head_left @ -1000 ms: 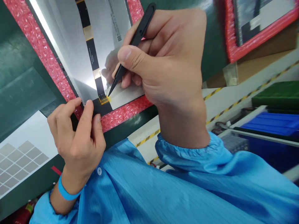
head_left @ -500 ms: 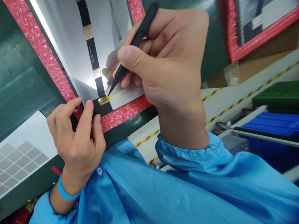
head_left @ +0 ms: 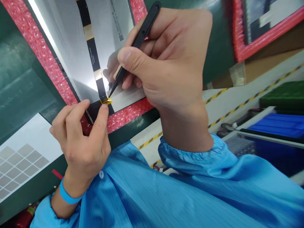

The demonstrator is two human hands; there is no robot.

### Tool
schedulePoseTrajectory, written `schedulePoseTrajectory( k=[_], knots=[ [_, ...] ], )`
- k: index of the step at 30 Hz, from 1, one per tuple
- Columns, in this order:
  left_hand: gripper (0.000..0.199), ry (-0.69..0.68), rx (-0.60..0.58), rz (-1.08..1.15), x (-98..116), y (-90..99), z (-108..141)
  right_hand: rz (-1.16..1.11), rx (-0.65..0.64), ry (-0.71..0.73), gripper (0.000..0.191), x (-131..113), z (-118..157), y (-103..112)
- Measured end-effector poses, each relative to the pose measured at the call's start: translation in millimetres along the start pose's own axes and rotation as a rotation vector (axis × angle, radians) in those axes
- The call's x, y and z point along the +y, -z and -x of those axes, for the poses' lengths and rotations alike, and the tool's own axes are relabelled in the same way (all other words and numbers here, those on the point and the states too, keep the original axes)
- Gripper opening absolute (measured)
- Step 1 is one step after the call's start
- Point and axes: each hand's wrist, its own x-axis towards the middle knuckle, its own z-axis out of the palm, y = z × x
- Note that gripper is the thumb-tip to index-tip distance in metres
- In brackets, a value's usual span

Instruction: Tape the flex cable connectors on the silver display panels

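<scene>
Black tweezers point(head_left: 133, 50) are held pen-like in my right hand point(head_left: 171, 60), tips pointing down at a small piece of yellow tape point(head_left: 106, 101). That tape lies at the lower end of a black flex cable point(head_left: 93, 53) with gold sections. Cable and tape sit on the silvery back of a display panel point(head_left: 68, 47). My left hand point(head_left: 83, 136) rests at the panel's lower corner with its fingers apart, the index fingertip at the edge of the tape. Whether that fingertip presses on the tape I cannot tell.
Pink bubble wrap point(head_left: 45, 53) borders the panel on the green table mat point(head_left: 21, 104). A white sheet with grey squares point(head_left: 26, 158) lies at left. Another wrapped panel point(head_left: 258, 22) is at upper right, above a cardboard box point(head_left: 266, 69). Blue bins point(head_left: 277, 126) stand at right.
My left index finger has moved right and up, onto the edge of the yellow tape. The tape's right end now looks slightly lifted. My right hand with the tweezers has barely moved.
</scene>
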Motion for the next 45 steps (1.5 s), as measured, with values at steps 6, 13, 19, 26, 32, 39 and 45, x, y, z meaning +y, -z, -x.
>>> schedulePoseTrajectory(
  k=[6,13,19,26,32,39,45],
  knots=[
    [0.042,0.068,-0.017,-0.072,5.6,-4.3,3.1,-0.004,0.004,0.050,0.032,1.4,2.5,-1.7],
    [0.045,0.088,-0.120,-0.123,17.0,-6.0,4.0,-0.105,0.153,0.090,0.030,5.2,2.1,-6.9],
    [0.060,0.162,-0.199,-0.141,21.9,-2.5,4.3,-0.102,0.145,0.072,0.026,11.8,4.3,-7.6],
    [0.055,0.167,-0.142,-0.253,19.5,0.5,13.1,-0.224,0.189,0.210,0.029,43.2,-9.1,-3.3],
    [0.062,0.097,-0.106,-0.258,34.0,-23.1,11.7,-0.296,0.043,0.087,0.037,21.5,6.8,-38.6],
    [0.041,0.056,-0.090,-0.141,6.1,17.4,38.4,-0.288,-0.176,0.070,0.035,-26.4,50.8,-123.9],
    [0.050,0.255,0.038,-0.176,-84.7,77.0,101.8,-0.196,-0.160,0.170,0.034,-9.3,54.0,-115.3]
  ],
)
